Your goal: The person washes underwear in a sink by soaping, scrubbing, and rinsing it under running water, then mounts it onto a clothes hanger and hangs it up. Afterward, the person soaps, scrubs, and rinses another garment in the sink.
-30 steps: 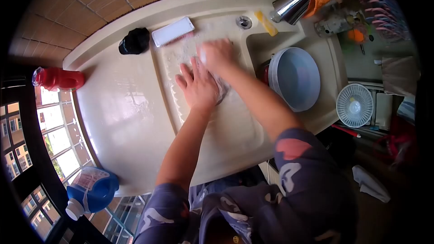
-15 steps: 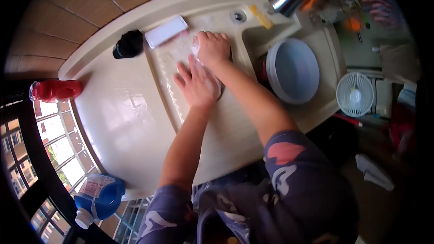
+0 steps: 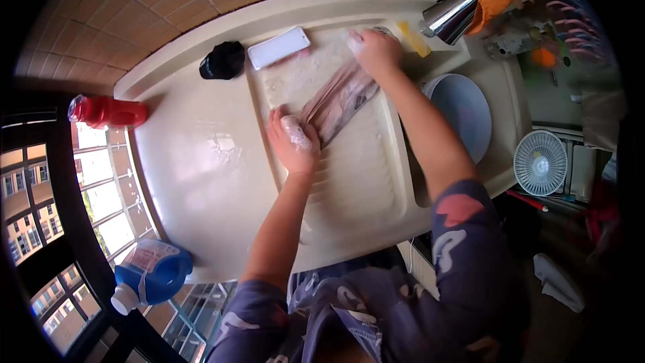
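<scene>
Cloth (image 3: 341, 97) is held lengthwise over the ribbed washboard (image 3: 359, 165), far end clamped in the right grip (image 3: 379, 54), near end touched by the sudsy left grip (image 3: 294, 144), whose closure cannot be told; stretching seems underway, and firm anchoring at both ends is apparently called for.

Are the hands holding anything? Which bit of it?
Yes, a cloth: the right grip is closed on its far end. The left grip is at its near end; whether it pinches or just presses there, I can't tell.
</scene>
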Motion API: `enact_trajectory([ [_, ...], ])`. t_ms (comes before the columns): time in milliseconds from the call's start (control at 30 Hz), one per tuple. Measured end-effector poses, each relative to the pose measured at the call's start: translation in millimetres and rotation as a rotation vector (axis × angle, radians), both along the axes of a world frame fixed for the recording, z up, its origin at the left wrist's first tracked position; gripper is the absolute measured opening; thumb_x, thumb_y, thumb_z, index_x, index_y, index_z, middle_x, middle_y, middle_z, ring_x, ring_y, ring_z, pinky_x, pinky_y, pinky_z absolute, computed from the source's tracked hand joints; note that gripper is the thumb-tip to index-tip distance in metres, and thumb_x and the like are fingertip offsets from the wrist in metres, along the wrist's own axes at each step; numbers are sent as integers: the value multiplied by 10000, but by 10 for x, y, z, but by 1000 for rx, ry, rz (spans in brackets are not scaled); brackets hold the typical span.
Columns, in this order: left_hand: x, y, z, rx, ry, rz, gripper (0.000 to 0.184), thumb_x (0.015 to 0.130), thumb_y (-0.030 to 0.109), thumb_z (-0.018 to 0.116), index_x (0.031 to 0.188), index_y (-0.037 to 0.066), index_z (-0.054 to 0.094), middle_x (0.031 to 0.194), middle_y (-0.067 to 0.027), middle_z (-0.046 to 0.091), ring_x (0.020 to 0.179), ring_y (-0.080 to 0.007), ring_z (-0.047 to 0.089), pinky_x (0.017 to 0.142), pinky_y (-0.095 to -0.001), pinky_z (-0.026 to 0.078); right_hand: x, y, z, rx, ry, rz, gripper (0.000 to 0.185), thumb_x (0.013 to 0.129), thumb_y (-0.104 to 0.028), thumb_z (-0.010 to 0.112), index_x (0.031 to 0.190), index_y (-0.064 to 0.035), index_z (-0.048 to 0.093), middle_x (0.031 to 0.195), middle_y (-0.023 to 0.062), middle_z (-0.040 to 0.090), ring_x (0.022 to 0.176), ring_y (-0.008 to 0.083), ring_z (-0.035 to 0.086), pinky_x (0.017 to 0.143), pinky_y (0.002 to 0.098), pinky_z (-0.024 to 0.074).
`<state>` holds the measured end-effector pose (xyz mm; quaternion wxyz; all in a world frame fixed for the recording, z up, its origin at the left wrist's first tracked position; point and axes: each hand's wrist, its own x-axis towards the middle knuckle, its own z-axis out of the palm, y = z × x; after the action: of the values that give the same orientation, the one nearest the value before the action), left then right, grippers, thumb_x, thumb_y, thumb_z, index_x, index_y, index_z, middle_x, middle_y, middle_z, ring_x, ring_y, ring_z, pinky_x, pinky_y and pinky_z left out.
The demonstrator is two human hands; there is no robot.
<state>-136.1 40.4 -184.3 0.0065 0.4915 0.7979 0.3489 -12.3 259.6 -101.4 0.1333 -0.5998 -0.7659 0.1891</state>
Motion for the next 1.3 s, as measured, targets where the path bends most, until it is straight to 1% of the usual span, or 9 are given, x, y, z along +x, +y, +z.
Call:
enact_trajectory([
  [167, 110, 164, 182, -193, 64, -164, 628, 859, 249, 552, 1422, 16, 403, 1493, -184, 387, 1400, -430, 300, 1153, -559, 194, 92, -1272, -664, 579, 9, 291, 282, 830, -418, 672, 880, -144, 631, 1119, 96, 589, 1127, 300, 510, 1039, 559, 260],
  [300, 271, 422, 149, -378, 97, -285, 653, 916, 301, 465, 1505, 72, 301, 1551, -178, 309, 1452, -382, 230, 1181, -532, 121, -754, -224, -744, 376, -118, -122, 213, 874, -348, 618, 875, -135, 631, 988, 131, 665, 968, 310, 625, 927, 510, 377],
  [367, 296, 459, 107, -552, 102, -321, 689, 932, 337, 427, 1524, 45, 230, 1590, -166, 222, 1480, -366, 152, 1194, -523, 56, -677, -385, -825, 370, 141, 65, 217, 860, -323, 628, 793, -116, 629, 728, 101, 660, 714, 326, 645, 702, 447, 459],
  [433, 303, 459, 80, -509, 148, -317, 722, 920, 364, 441, 1528, 44, 221, 1600, -165, 191, 1487, -359, 134, 1195, -523, 52, -244, -922, -639, 94, 373, 149, 194, 849, -307, 635, 793, -121, 639, 777, 116, 677, 725, 337, 639, 686, 438, 467],
  [567, 267, 499, 204, -565, 99, -361, 746, 893, 364, 461, 1542, 88, 215, 1607, -119, 202, 1489, -361, 128, 1191, -534, 56, 11, -1019, -840, 279, 343, 321, 223, 896, -282, 523, 904, -127, 683, 878, 127, 691, 847, 324, 663, 861, 450, 455],
  [700, 307, 524, 193, -495, 103, -330, 691, 873, 297, 469, 1515, 100, 303, 1588, -127, 251, 1474, -387, 155, 1184, -550, 82, -630, -73, -803, 394, -105, 104, 187, 859, -295, 581, 931, -139, 655, 890, 81, 691, 859, 304, 647, 758, 438, 489],
  [900, 300, 516, 174, -556, 202, -354, 739, 879, 387, 473, 1530, 108, 263, 1595, -91, 249, 1485, -349, 143, 1190, -522, 86, 74, -1123, -746, 291, 414, 237, 94, 754, -240, 726, 722, -160, 689, 678, 121, 663, 595, 278, 652, 566, 398, 501],
  [1133, 378, 605, 217, -573, 108, -274, 627, 952, 346, 376, 1524, 105, 285, 1591, -89, 272, 1486, -347, 150, 1193, -512, 63, -450, -272, -797, 312, 113, 101, 159, 893, -237, 543, 820, -132, 637, 877, 100, 678, 780, 302, 665, 647, 441, 529],
  [1300, 347, 534, 183, -565, 392, -359, 616, 961, 384, 399, 1517, 137, 305, 1571, -95, 302, 1468, -342, 200, 1183, -507, 111, 197, -1131, -752, 296, 453, 302, 105, 730, -189, 690, 689, -131, 613, 671, 87, 624, 613, 291, 645, 562, 431, 509],
])
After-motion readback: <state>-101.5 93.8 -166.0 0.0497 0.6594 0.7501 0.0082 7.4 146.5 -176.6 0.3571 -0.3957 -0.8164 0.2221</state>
